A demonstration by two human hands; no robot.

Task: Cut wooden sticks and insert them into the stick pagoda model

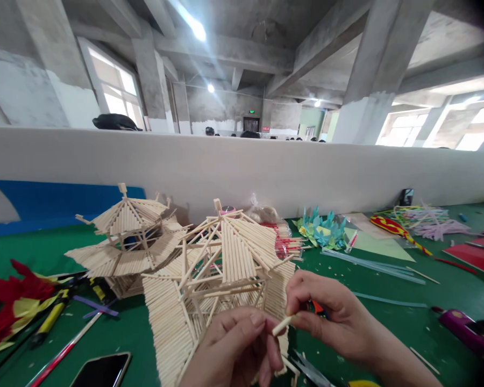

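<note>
A pagoda model (218,269) built of pale wooden sticks stands on the green table (387,306) right in front of me. My right hand (334,317) pinches a short wooden stick (283,324) between thumb and forefinger, close to the model's lower right side. My left hand (234,346) is curled, its fingertips meeting the stick's other end and resting against the model's front. A second, similar stick pagoda (125,236) stands behind and to the left.
A dark phone (100,371) lies at the front left beside a red rod and yellow-handled tools (50,320). Red and yellow paper (8,306) lies far left. Green paper flowers (320,228), loose sticks and a purple tool (463,328) lie right. A white partition wall runs behind.
</note>
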